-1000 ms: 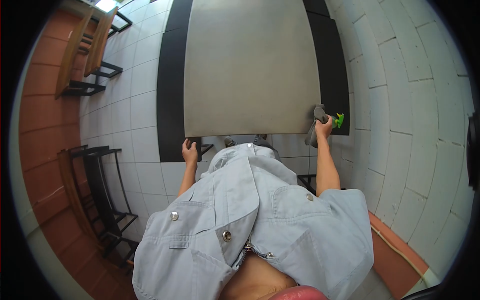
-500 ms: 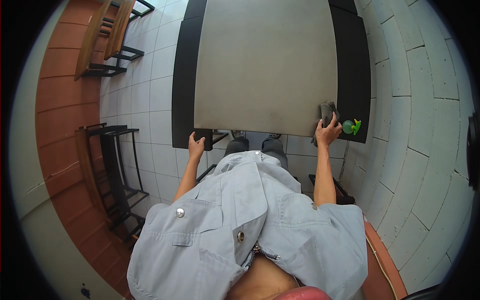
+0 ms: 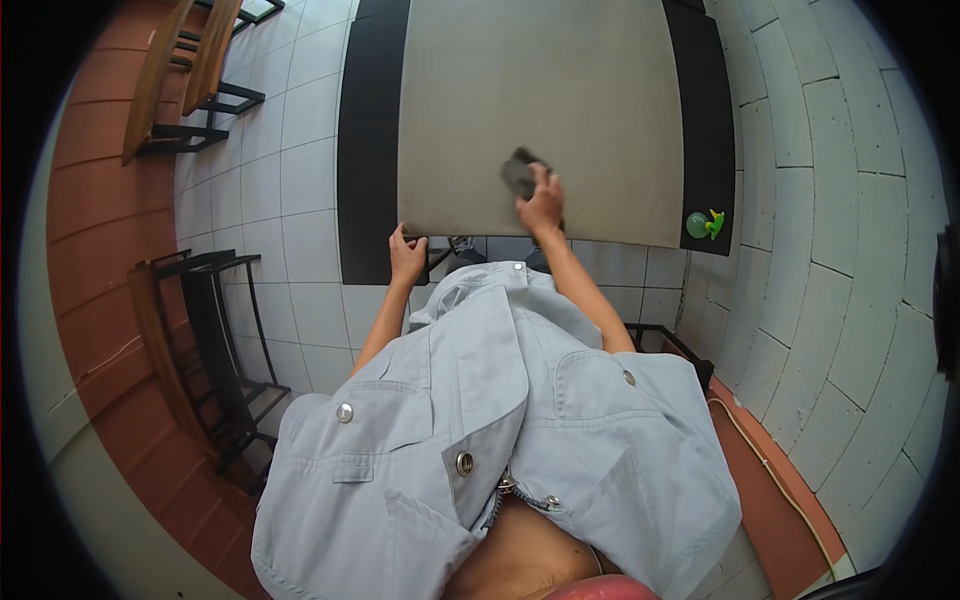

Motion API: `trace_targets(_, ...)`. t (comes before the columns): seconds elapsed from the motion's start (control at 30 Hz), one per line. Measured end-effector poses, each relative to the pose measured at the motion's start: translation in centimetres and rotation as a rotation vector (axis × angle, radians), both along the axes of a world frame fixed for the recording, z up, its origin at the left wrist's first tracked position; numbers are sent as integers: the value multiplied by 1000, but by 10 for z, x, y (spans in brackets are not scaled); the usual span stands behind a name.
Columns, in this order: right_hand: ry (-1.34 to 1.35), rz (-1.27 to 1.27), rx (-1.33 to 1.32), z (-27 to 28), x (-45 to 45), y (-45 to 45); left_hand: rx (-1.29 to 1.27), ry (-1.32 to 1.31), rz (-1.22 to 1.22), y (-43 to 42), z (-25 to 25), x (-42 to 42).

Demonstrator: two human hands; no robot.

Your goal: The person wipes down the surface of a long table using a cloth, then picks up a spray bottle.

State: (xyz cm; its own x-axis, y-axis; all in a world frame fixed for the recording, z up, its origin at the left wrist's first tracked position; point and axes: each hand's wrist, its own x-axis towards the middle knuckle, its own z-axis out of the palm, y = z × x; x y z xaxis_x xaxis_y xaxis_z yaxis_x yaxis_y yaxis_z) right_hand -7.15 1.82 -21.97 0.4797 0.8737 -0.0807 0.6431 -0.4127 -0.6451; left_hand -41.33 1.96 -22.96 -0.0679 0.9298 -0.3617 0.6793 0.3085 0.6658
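Note:
My right hand is closed around a dark grey cloth, blurred by motion, on the near middle part of the table's pale greyish-beige top. At the table's near left corner is my left hand, its fingers and thumb on the edge. A small spray bottle, with a clear green body and a yellow-green trigger head, stands off to the right, away from both hands.
Dark benches flank the table, one on the left and one on the right beneath the spray bottle. A white block wall rises close on the right. Wooden seats with black metal frames stand on the tiled floor at the left.
My right hand has swept the cloth left from the table's near right corner to the near middle. My left hand has come up onto the near left corner. The view has shifted slightly.

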Motion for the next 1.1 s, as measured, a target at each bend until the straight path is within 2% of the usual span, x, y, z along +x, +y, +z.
trace_targets(0.13, 68, 540, 25, 15, -36, -43, 11, -84, -27, 2, -20, -36)
trace_targets(0.2, 29, 549, -33, 20, -19, -72, 4, -75, -66, -1, -18, -50)
trace_targets(0.27, -35, 404, -84, 31, 1, -95, -49, -159, -102, -3, -19, -62)
trace_targets(0.43, -150, 23, -50, 8, 56, -91, -312, -394, -126, 9, 13, -91)
trace_targets(0.5, -157, -172, -3, -3, 54, -49, -333, -390, -178, 11, 17, -106)
trace_targets(0.6, -174, -222, 149, -35, 27, 22, -413, -381, -215, 15, 8, -129)
trace_targets(0.67, -127, -222, 101, -33, -16, 68, -452, -396, -187, 15, 8, -135)
trace_targets(0.7, -96, -193, 135, -35, -41, 88, -464, -424, -154, 16, 23, -134)
trace_targets(0.8, 58, -30, 126, -23, -124, 111, -481, -496, -109, 14, 25, -140)
trace_targets(0.9, 156, 347, 31, -2, -189, 80, -480, -487, -114, 16, 14, -143)
trace_targets(1.0, 299, 558, 38, 20, -208, 28, -432, -541, -92, 30, 16, -136)
trace_targets(1.1, 174, 521, -41, 24, -173, -13, -409, -596, -131, 45, 10, -126)
